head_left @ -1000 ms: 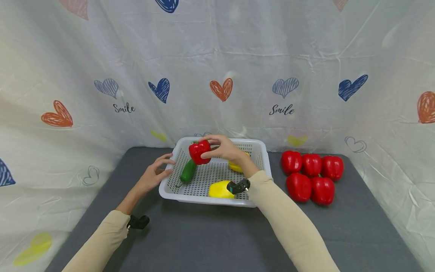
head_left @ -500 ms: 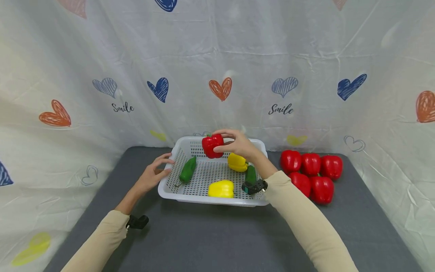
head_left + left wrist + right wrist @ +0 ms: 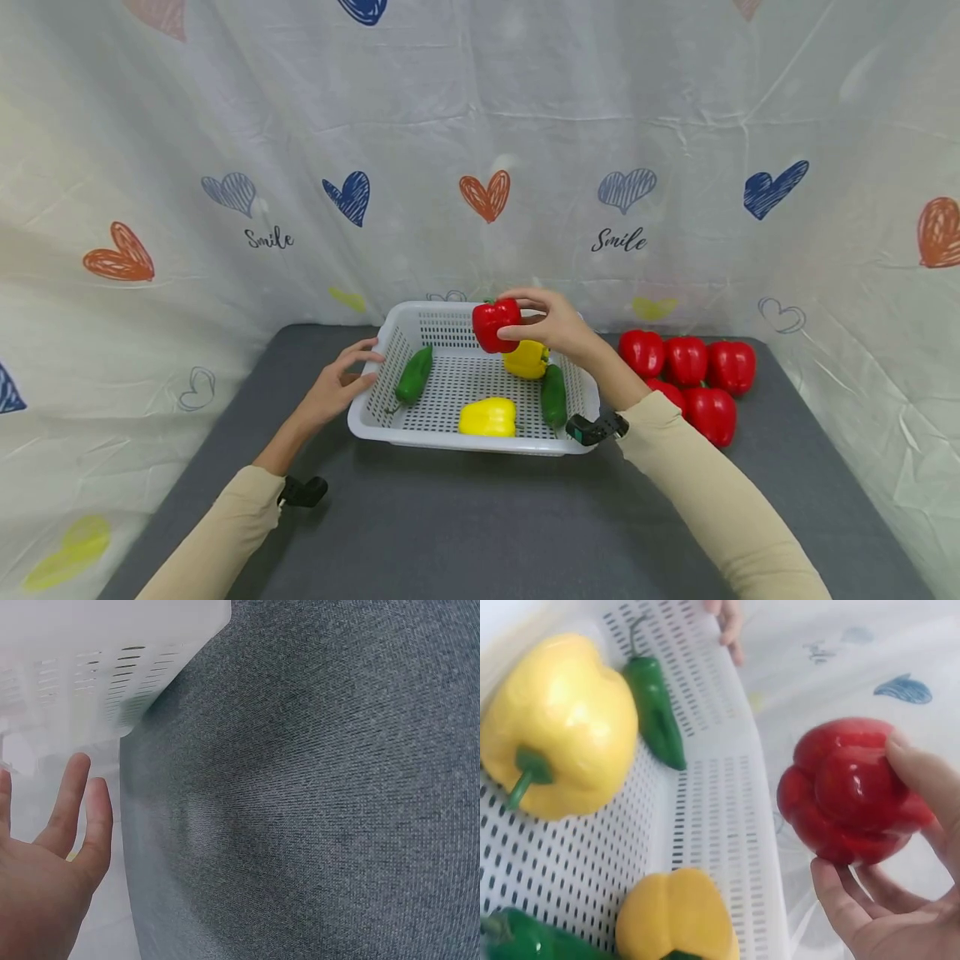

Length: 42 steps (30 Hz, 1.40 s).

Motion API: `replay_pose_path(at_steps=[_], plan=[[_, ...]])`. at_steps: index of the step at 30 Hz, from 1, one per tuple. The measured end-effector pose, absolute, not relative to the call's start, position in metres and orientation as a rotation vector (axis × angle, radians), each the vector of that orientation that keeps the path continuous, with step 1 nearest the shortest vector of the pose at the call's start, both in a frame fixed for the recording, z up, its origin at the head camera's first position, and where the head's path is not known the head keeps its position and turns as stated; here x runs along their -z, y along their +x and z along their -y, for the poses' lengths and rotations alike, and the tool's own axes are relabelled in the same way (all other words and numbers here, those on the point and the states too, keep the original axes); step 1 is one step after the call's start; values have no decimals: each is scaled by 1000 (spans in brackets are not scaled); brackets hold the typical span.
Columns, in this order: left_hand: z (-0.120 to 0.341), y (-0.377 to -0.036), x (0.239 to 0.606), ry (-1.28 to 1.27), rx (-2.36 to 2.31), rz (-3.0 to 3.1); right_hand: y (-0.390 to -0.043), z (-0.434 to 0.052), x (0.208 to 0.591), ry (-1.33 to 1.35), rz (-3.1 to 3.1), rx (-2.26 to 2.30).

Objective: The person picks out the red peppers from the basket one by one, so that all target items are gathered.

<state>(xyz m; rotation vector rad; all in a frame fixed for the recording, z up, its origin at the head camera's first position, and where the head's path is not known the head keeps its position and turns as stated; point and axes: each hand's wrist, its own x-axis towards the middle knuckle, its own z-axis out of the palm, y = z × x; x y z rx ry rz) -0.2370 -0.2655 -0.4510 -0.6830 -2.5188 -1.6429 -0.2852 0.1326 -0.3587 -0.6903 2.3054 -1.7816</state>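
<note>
Red pepper [image 3: 496, 324] pinched in the right hand [image 3: 551, 327], thumb on one side, fingertips [image 3: 838, 889] curled under the other, grip closed round it. Held in the air above the far rim of the white basket [image 3: 480, 444], clear of the mesh floor. Seen close from the right wrist [image 3: 851, 789], glossy and lobed, beyond the basket wall.

Directly below and just beside: a yellow pepper [image 3: 526, 359] toward the basket's far right, touching a green pepper [image 3: 554, 396] lying along the right wall. Second yellow pepper [image 3: 488, 417] near the front wall, middle. Another green pepper [image 3: 415, 375], long and slim, lying near the left wall, stem toward the front.

Left hand [image 3: 335, 390] at the basket's left rim, fingers relaxed and spread, fingertips touching or just short of the plastic, cannot tell which; grip loose, holding nothing. From the left wrist, palm [image 3: 46, 859] open beside the basket's corner over grey cloth.

Basket set on the grey worktop [image 3: 465, 533] toward its far edge, middle. Cluster of five red peppers [image 3: 690, 375] on the worktop near the far right corner, touching one another, just beside the basket's right wall. Heart-printed white sheet [image 3: 487, 167] hanging behind and round the sides.
</note>
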Motion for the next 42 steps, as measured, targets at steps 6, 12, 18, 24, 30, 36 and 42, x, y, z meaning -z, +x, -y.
replay_pose_path(at_steps=[6, 12, 18, 24, 30, 36, 42], plan=[[266, -239, 453, -693, 1649, 2506, -279, -150, 363, -681, -2302, 1819], [266, -239, 453, -700, 1651, 2498, -271, -167, 364, -650, -2322, 1845], [266, -240, 453, -698, 1655, 2499, -264, -185, 364, -639, -2322, 1871], [266, -239, 452, -698, 1681, 2494, -256, -202, 362, -608, -2360, 1868], [267, -239, 454, -700, 1680, 2490, -249, -220, 363, -553, -2365, 1903], [267, -239, 455, -693, 1675, 2501, -243, -241, 367, -503, -2427, 1884], [267, -239, 455, -679, 1661, 2515, -235, -266, 371, -391, -2468, 1866]])
